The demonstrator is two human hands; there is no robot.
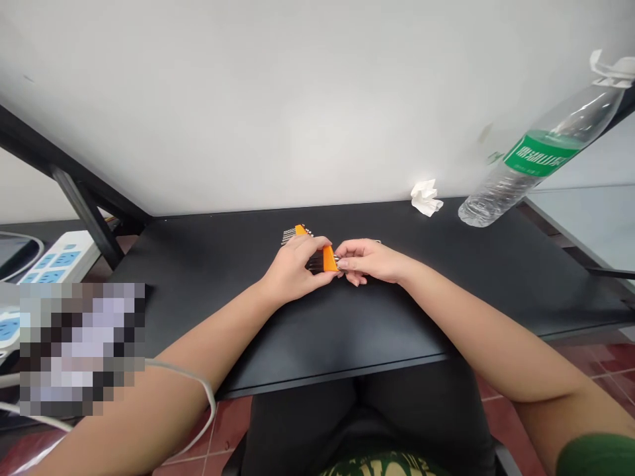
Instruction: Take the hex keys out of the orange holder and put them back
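Note:
My left hand (294,268) is closed around an orange holder (329,258) with dark metal keys sticking out of it, held just above the black table (198,264). My right hand (370,260) meets it from the right, fingertips pinched at the holder's end. Just behind my left hand, a second orange holder (297,232) with silvery keys lies on the table. What my right fingertips pinch is too small to make out.
A crumpled white tissue (425,198) lies at the back of the table. A clear water bottle with a green label (540,155) leans at the right. White power strips (54,258) and a white cable (198,383) are at the left.

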